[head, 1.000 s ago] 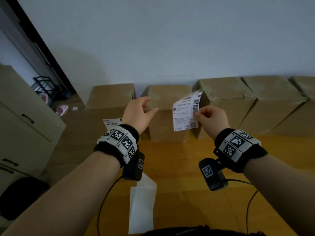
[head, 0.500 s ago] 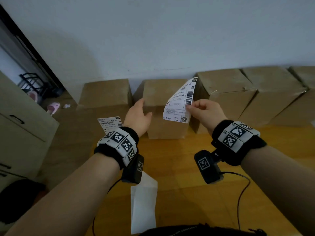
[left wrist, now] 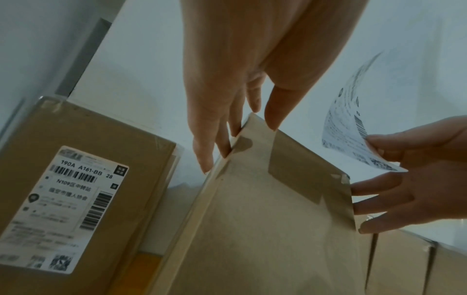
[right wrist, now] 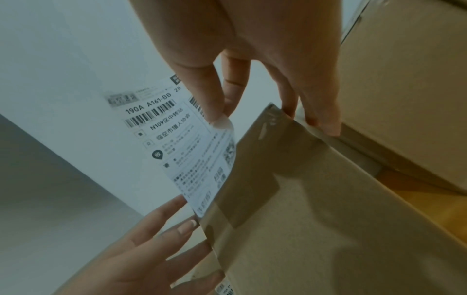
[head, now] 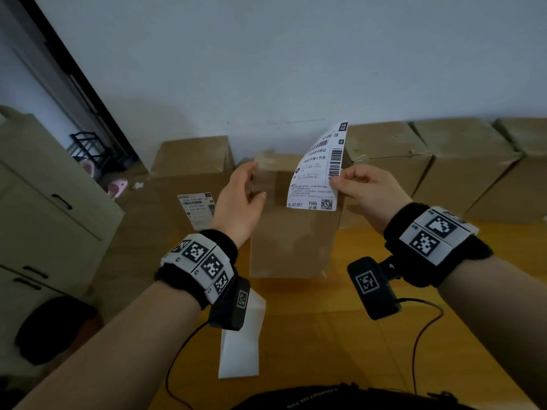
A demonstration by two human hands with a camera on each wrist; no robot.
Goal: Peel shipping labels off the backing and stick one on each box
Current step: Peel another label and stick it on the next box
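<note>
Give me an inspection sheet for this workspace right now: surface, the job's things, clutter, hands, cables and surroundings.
Surface: wooden table, boxes lined along the wall.
Job's things: loose shipping label; middle box bare on its front; left box already carries a stuck label; further boxes on the right.
Clutter: white backing sheet lying flat on the table.
Hands: right hand pinches the loose shipping label; left hand, fingers straight, touches the middle box's top left corner.
Cables: thin cable runs from the right wrist camera; another trails below the left wrist.
Surroundings: white wall, beige cabinet, dark doorway.
</note>
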